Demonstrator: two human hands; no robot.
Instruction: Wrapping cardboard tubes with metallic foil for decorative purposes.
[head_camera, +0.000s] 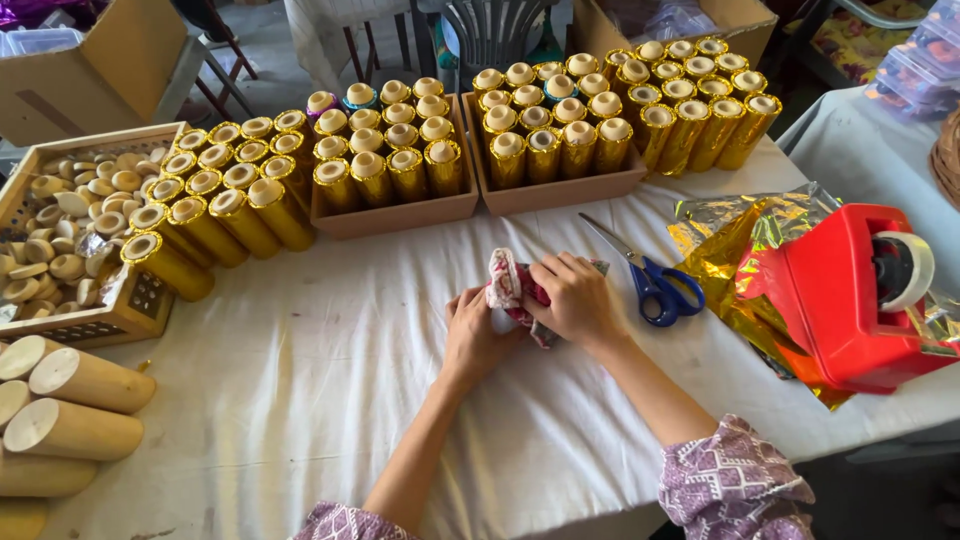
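Both hands, left hand (470, 335) and right hand (575, 300), clamp a patterned wrapped cylinder (512, 285) on the counter (300, 400); gold-wrapped cylinders (400, 165) fill boxes, bare wooden ones (70, 400) wait.

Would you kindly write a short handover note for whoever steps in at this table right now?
Left hand and right hand together grip a red-and-white patterned piece on the white tablecloth.
Blue-handled scissors lie just right of the hands; gold foil sheet and red tape dispenser further right.
Done: many gold-wrapped cylinders fill the cardboard trays.
Left: bare wooden cylinders at the left edge are unwrapped.
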